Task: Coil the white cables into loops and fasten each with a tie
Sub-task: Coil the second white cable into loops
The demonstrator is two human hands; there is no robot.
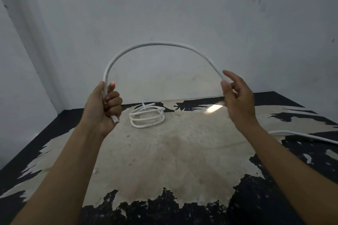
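A thick white cable [157, 43] arches in the air between my two hands. My left hand [106, 104] is closed in a fist around one end of it, and the cut tip sticks out below the fist. My right hand [236, 95] pinches the cable loosely between thumb and fingers, which are spread. The rest of this cable [300, 134] trails behind my right wrist across the table to the right edge. A second white cable [147, 116] lies coiled in several loops at the back of the table, bound with a white tie [144, 105].
The table [164, 160] has a worn pale top with patches of black paint around its edges. A grey wall stands close behind it, with a corner at the left.
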